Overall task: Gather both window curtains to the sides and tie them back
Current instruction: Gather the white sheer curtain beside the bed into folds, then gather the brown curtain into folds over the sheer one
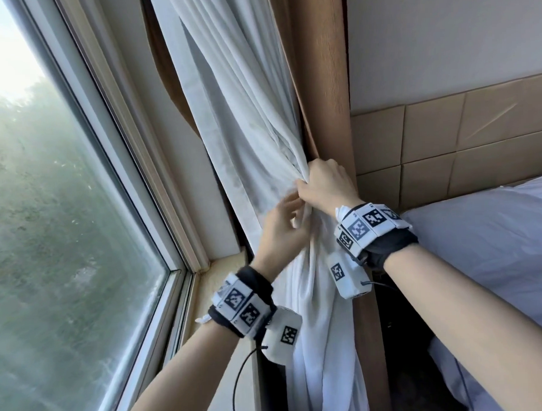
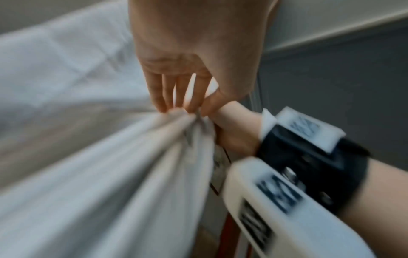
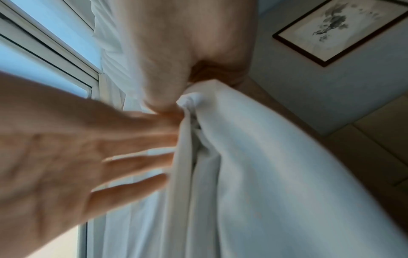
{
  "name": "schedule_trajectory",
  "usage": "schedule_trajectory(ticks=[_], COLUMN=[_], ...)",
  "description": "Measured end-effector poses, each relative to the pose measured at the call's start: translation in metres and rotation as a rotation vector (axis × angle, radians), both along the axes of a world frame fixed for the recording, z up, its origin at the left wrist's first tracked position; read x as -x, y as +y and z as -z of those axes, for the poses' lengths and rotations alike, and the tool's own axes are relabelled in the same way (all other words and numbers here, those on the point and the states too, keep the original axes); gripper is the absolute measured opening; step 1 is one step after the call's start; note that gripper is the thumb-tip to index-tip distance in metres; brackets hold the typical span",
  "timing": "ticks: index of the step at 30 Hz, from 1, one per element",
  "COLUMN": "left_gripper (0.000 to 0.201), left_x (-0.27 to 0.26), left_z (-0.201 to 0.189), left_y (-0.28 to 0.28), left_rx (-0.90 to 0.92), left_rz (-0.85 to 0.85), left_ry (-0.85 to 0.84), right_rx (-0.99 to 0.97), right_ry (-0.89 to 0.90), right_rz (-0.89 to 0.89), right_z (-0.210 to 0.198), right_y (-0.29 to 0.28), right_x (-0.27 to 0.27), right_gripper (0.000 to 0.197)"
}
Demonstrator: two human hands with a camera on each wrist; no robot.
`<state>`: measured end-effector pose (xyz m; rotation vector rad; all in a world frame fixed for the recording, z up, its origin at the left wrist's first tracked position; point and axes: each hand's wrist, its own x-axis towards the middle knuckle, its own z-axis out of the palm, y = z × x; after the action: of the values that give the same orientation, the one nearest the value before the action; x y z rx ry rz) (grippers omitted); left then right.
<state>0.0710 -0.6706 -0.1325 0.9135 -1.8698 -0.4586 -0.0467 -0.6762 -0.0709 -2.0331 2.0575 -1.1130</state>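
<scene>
In the head view we have the white curtain [image 1: 248, 120] bunched at the right side of the window [image 1: 48, 188], against the brown drape [image 1: 320, 80]. Our right hand [image 1: 324, 185] clamps the gathered folds in a closed fist, while our left hand [image 1: 283, 229] lies just below it with the fingers straight against the cloth. No tie-back is visible. In the left wrist view, which is blurred, the left fingers [image 2: 167, 94] reach the neck of the bundle with their tips on the folds, beside the right hand [image 2: 236, 132]. In the right wrist view the right hand [image 3: 176, 52] pinches a knob of cloth [image 3: 189, 100], and the left hand [image 3: 66, 157] is spread, fingers flat on the curtain [image 3: 264, 174]. We judge this to be the gathering step on the right curtain. The next move calls for holding the bundle firmly and finding a tie to wrap round it.
</scene>
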Motion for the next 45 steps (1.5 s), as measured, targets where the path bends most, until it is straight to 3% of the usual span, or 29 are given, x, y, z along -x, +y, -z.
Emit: schedule_trajectory(ticks=[3,4,5,7,8,10,12,17,20,22,23,27,32,33,37,43,45], left_gripper=[0.017,0.025,0.047,0.091,0.090,0.047,0.018,0.019,0.025,0.014,0.009,0.048,0.076,0.076,0.045,0.041,0.045], left_x=[-0.040,-0.054,-0.062,-0.071,-0.073,-0.072,-0.065,-0.053,-0.033,-0.020,-0.016,-0.016,-0.008,-0.008,-0.008,0.004,0.005], left_z=[-0.016,-0.016,-0.017,-0.017,-0.016,-0.015,-0.017,-0.011,-0.013,-0.015,-0.018,-0.033,-0.061,-0.064,-0.051,-0.039,-0.043], left_y=[-0.020,-0.034,-0.045,-0.061,-0.068,-0.069,-0.067,-0.064,-0.036,-0.022,-0.019,-0.014,-0.021,-0.025,-0.029,-0.033,-0.038], left_rx=[0.085,0.062,-0.060,-0.458,-0.580,-0.614,-0.498,-0.201,-0.026,0.053,0.042,-0.206,-0.221,-0.206,-0.142,-0.192,-0.191], left_rz=[-0.365,-0.478,-0.530,-0.444,-0.337,-0.144,-0.176,-0.325,-0.296,-0.291,-0.265,-0.041,-0.248,-0.260,-0.244,-0.309,-0.350], left_ry=[0.357,0.431,0.468,0.584,0.634,0.680,0.576,0.534,0.388,0.288,0.274,0.291,0.171,0.143,0.107,0.187,0.183], right_rx=[-0.009,-0.011,-0.010,-0.004,0.000,-0.002,-0.009,0.022,0.056,0.086,0.095,0.094,0.087,0.092,0.079,0.045,0.014], right_ry=[0.012,0.015,0.019,0.033,0.038,0.045,0.052,0.082,0.153,0.221,0.248,0.263,0.167,0.161,0.048,0.027,0.009], right_rz=[-0.058,-0.064,-0.066,-0.070,-0.074,-0.087,-0.092,-0.079,-0.048,-0.040,-0.036,-0.050,-0.105,-0.113,-0.129,-0.186,-0.226], right_z=[-0.003,-0.003,-0.004,-0.003,-0.002,-0.001,-0.001,0.002,0.002,0.003,0.002,0.005,0.010,0.010,0.013,0.015,0.016], right_y=[-0.001,-0.001,0.000,0.001,0.001,0.001,0.000,-0.001,-0.001,0.000,0.001,0.003,0.016,0.018,0.015,0.013,0.010], right_x=[0.004,0.004,0.004,0.001,-0.001,-0.004,-0.006,-0.014,-0.020,-0.025,-0.026,-0.023,-0.027,-0.027,-0.016,-0.010,-0.007], right_gripper=[0.027,0.028,0.029,0.029,0.029,0.029,0.030,0.028,0.021,0.019,0.018,0.021,0.020,0.020,0.019,0.026,0.020])
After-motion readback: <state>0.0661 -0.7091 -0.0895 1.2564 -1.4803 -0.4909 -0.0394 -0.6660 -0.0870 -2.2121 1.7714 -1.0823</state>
